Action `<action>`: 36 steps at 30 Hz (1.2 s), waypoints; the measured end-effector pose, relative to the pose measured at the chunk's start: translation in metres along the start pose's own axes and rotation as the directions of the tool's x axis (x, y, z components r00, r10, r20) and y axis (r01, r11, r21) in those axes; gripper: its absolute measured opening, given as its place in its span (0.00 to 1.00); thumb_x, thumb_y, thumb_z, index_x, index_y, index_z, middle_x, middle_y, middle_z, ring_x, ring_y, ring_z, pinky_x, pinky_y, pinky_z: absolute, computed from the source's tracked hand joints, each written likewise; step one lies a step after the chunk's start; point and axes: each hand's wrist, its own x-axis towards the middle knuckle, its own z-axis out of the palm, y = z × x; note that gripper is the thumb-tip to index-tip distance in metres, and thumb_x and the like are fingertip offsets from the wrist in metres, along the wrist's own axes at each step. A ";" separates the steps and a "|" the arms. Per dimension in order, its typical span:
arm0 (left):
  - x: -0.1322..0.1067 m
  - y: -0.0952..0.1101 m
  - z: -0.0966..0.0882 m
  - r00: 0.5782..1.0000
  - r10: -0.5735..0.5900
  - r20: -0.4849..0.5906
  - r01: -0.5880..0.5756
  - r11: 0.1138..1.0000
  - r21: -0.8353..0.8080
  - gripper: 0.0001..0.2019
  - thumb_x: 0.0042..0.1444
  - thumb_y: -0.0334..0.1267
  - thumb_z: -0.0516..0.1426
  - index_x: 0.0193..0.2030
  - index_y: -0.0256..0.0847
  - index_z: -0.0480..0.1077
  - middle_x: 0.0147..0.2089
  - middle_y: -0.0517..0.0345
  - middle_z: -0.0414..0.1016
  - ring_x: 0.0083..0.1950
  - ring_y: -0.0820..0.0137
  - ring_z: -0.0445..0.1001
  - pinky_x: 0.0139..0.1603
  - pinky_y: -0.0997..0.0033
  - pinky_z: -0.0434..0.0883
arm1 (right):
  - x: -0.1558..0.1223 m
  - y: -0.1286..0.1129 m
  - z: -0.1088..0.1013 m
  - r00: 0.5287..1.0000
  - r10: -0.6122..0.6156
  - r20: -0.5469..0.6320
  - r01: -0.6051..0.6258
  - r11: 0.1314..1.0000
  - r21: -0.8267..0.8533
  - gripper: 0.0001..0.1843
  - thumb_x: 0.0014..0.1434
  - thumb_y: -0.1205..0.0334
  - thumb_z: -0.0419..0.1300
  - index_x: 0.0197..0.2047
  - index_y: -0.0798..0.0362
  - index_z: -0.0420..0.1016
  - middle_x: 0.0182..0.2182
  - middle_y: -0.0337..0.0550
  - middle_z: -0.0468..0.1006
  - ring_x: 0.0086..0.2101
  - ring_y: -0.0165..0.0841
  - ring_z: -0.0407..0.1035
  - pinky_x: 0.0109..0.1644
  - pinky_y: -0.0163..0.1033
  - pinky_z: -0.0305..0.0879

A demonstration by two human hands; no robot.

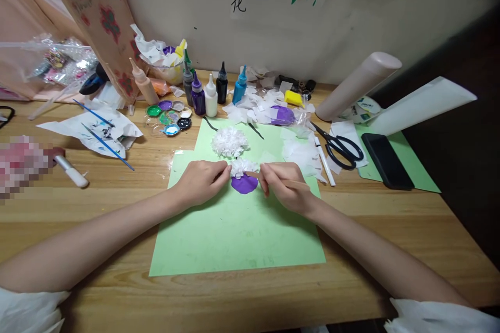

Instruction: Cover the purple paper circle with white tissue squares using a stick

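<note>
Inward from the near edge of the light-green paper sheet [234, 239], a smooth purple disc [245, 184] bearing ruffled white paper tufts [240, 167] lies between left hand [201, 182] and right hand [287, 184]. The right grips a slender tan wooden stick [297, 184] — whether the left pinches tufts, I cannot tell.

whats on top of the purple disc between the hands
White ruffled pieces cover the upper part of the purple disc, and the stick in the right hand points in there. The disc's lower part is bare; its covered upper edge cannot be seen.
</note>
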 end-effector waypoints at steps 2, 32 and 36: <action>0.000 0.000 0.000 1.000 -0.006 0.006 0.006 1.000 -0.001 0.19 0.62 0.42 0.43 0.22 0.39 0.59 0.17 0.63 0.60 0.20 0.75 0.57 0.25 0.73 0.49 | -0.007 0.005 -0.010 0.993 -0.096 -0.071 0.091 0.994 -0.066 0.26 0.66 0.60 0.43 0.17 0.53 0.61 0.15 0.36 0.65 0.19 0.26 0.60 0.28 0.34 0.58; 0.000 0.000 -0.001 0.999 -0.047 -0.003 0.047 0.998 -0.032 0.17 0.62 0.41 0.43 0.22 0.39 0.50 0.17 0.66 0.50 0.20 0.78 0.50 0.25 0.75 0.48 | -0.005 0.044 -0.034 0.999 0.015 0.040 0.006 0.878 -0.479 0.08 0.52 0.75 0.53 0.33 0.52 0.61 0.28 0.41 0.69 0.29 0.33 0.64 0.33 0.37 0.59; 0.000 0.001 -0.001 0.999 -0.043 0.002 0.043 0.998 -0.038 0.17 0.61 0.41 0.44 0.21 0.39 0.50 0.17 0.66 0.50 0.19 0.78 0.50 0.25 0.75 0.48 | -0.004 0.031 -0.037 0.994 0.102 -0.025 -0.105 0.974 -0.202 0.09 0.52 0.72 0.56 0.33 0.51 0.60 0.30 0.40 0.71 0.29 0.31 0.66 0.34 0.36 0.61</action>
